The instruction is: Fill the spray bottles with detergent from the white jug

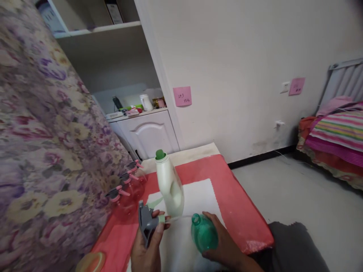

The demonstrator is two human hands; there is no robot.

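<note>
Left hand (147,245) is palm-up, fingers curled around a grey plastic spray-trigger head (146,223). Right hand (224,245) cups a green see-through plastic bottle (204,234), tilted over the white cloth (195,204) just beside a white detergent jug (169,185).

A small tabletop (241,204) is covered by a red cloth, with a pale strip (195,153) bare along its far edge. A white sheet (198,196) lies on the red cloth, running from the middle to the near edge. A white bottle (170,189) with a green cap (160,154) stands upright on the sheet's left part. Along the left edge stand three clear pinkish spray bottles (133,185) in a row, just beside one another. An orange round thing (92,261) sits at the near left corner. At the near edge a green bottle (204,234) lies tilted over the sheet in the right hand (227,245); whether it touches the sheet cannot be told.
</note>
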